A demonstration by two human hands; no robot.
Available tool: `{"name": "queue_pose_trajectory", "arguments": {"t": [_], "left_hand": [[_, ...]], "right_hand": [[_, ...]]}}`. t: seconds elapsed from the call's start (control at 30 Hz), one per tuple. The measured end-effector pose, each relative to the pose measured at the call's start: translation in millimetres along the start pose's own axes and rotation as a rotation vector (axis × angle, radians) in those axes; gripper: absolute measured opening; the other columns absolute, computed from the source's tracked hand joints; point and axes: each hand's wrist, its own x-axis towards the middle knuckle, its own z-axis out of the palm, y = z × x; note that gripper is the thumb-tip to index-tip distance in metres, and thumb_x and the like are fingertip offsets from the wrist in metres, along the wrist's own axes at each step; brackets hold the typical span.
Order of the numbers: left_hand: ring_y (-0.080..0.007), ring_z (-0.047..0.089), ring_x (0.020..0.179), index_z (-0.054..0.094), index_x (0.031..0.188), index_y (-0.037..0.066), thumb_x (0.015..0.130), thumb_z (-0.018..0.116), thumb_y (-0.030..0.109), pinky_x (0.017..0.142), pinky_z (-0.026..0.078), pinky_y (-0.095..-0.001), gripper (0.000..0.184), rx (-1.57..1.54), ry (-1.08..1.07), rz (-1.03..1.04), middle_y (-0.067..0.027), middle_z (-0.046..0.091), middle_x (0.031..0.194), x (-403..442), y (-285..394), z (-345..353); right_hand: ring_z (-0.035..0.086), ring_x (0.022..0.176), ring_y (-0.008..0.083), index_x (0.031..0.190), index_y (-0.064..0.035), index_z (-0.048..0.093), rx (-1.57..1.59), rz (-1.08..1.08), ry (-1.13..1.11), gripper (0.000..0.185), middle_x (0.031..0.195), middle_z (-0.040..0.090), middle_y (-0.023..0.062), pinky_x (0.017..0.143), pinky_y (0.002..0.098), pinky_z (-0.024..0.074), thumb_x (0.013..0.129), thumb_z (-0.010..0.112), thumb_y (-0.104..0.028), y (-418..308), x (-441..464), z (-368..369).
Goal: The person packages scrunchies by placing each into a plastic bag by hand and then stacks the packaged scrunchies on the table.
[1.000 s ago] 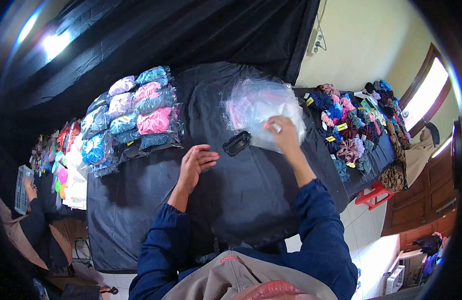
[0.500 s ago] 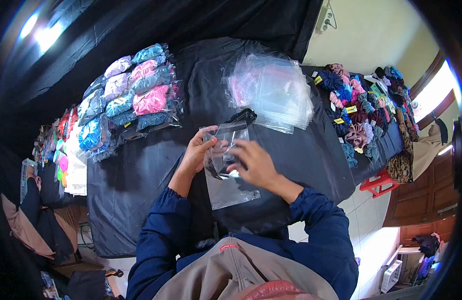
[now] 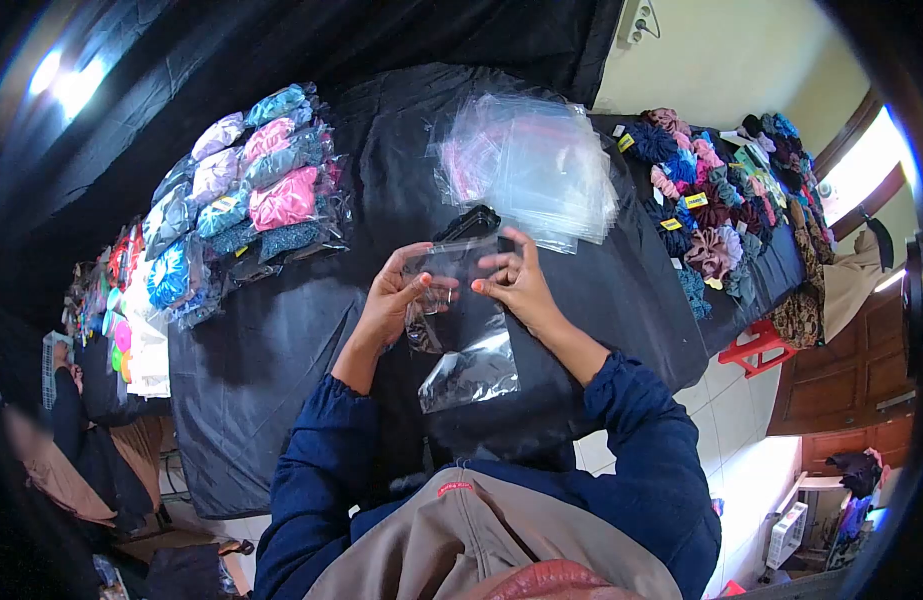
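You have a black cloth surface (image 3: 251,400) with a soft sheen. Your clear bag (image 3: 471,375) is smooth, glossy plastic, like the bag stack (image 3: 553,180) near the surface's far edge; toward the left edge, the pink scrunchie (image 3: 283,198) looks satiny.

There is room to pass over the black surface (image 3: 251,400) left of centre, below the wrapped bundles (image 3: 231,190) blocking the upper left. A second lane runs upward between those bundles and the clear bags (image 3: 551,165) at upper centre. Scrunchies (image 3: 706,200) crowd the right; a black object (image 3: 466,226) sits just above the held bag (image 3: 471,370).
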Motion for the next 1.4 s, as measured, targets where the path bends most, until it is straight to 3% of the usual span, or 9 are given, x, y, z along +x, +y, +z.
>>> {"name": "queue_pose_trajectory", "arguments": {"t": [0.17,0.33,0.43,0.53,0.67,0.9,1.03,1.23,1.4], "left_hand": [[-0.021,0.06,0.098,0.029,0.135,0.013,0.089,0.058,0.012,0.078,0.053,-0.0334,0.055,0.076,0.215,0.255,-0.017,0.06,0.112,5.7,-4.4,-1.3],[-0.0107,0.055,0.09,0.043,0.128,0.008,0.082,0.067,0.005,0.074,0.048,-0.0224,0.051,0.995,0.583,0.569,-0.0039,0.055,0.102,0.7,7.6,4.0],[-0.0128,0.055,0.094,0.043,0.13,0.01,0.08,0.07,0.01,0.072,0.049,-0.0259,0.057,0.331,0.096,0.058,-0.0064,0.055,0.105,-3.5,10.1,20.8],[-0.0139,0.056,0.096,0.035,0.135,0.012,0.083,0.068,0.012,0.074,0.05,-0.0278,0.061,0.481,0.037,0.156,-0.0086,0.055,0.111,-12.7,7.5,49.4],[-0.0154,0.056,0.099,0.028,0.138,0.013,0.088,0.062,0.014,0.077,0.05,-0.0288,0.061,0.496,0.076,0.172,-0.0109,0.055,0.115,-12.3,8.8,50.4],[-0.0287,0.063,0.098,0.025,0.138,0.015,0.096,0.042,0.012,0.076,0.054,-0.0371,0.045,0.314,0.005,0.041,-0.0174,0.059,0.117,-17.5,37.9,48.7],[-0.0308,0.064,0.096,0.023,0.139,0.015,0.096,0.044,0.01,0.072,0.055,-0.0383,0.048,0.132,-0.076,0.031,-0.0187,0.06,0.114,-21.3,44.8,49.6],[-0.0316,0.066,0.089,0.024,0.138,0.015,0.092,0.052,0.01,0.065,0.057,-0.0386,0.055,-0.041,0.04,-0.024,-0.0207,0.059,0.112,-14.2,43.3,26.8],[-0.028,0.067,0.082,0.033,0.135,0.016,0.09,0.054,0.008,0.066,0.057,-0.039,0.05,0.036,0.1,-0.151,-0.0158,0.063,0.102,-2.6,6.0,12.1]], "right_hand": [[0.051,0.06,0.0056,0.113,-0.0043,0.051,-0.016,0.273,-0.142,0.045,0.072,0.056,-0.0003,0.053,0.0194,0.0384,0.076,0.075,-0.011,-14.8,1.7,-5.5],[0.047,0.056,0.0041,0.117,-0.0048,0.049,0.076,0.083,-0.078,0.041,0.074,0.053,-0.0017,0.048,0.0195,0.0355,0.081,0.068,-0.009,-21.6,-2.1,-1.7],[0.051,0.065,0.0045,0.121,-0.0037,0.048,0.079,0.04,-0.12,0.04,0.084,0.056,0.0003,0.058,0.0181,0.0405,0.085,0.063,-0.007,-24.8,-7.8,-0.1],[0.054,0.103,0.0144,0.132,-0.0041,0.042,-0.22,-0.211,-0.337,0.047,0.108,0.06,0.0069,0.09,0.029,0.0392,0.088,0.059,-0.014,-29.8,-12.6,3.0],[0.049,0.116,0.0185,0.132,-0.0035,0.043,-0.077,-0.152,-0.463,0.044,0.125,0.054,0.0092,0.102,0.0319,0.0317,0.093,0.05,-0.022,-30.6,-17.6,2.9],[0.05,0.106,0.018,0.134,-0.006,0.032,0.043,-0.281,0.069,0.06,0.117,0.055,0.0102,0.089,0.0313,0.0392,0.085,0.065,-0.017,-19.5,1.3,-0.5],[0.05,0.115,0.0247,0.141,-0.009,0.019,0.445,0.167,-0.551,0.089,0.129,0.046,0.0156,0.096,0.0372,0.0374,0.076,0.073,-0.037,-31.4,-6.6,-4.6],[0.061,0.099,0.0311,0.143,-0.0114,0.017,0.591,0.576,-1.084,0.089,0.118,0.053,0.0228,0.062,0.0386,0.0584,0.079,0.055,-0.061,-33.3,-6.4,-17.8],[0.061,0.099,0.0277,0.138,-0.009,0.027,0.44,0.363,-0.464,0.078,0.119,0.054,0.0176,0.074,0.0416,0.0538,0.083,0.054,-0.057,-16.7,3.1,-17.1]]}}
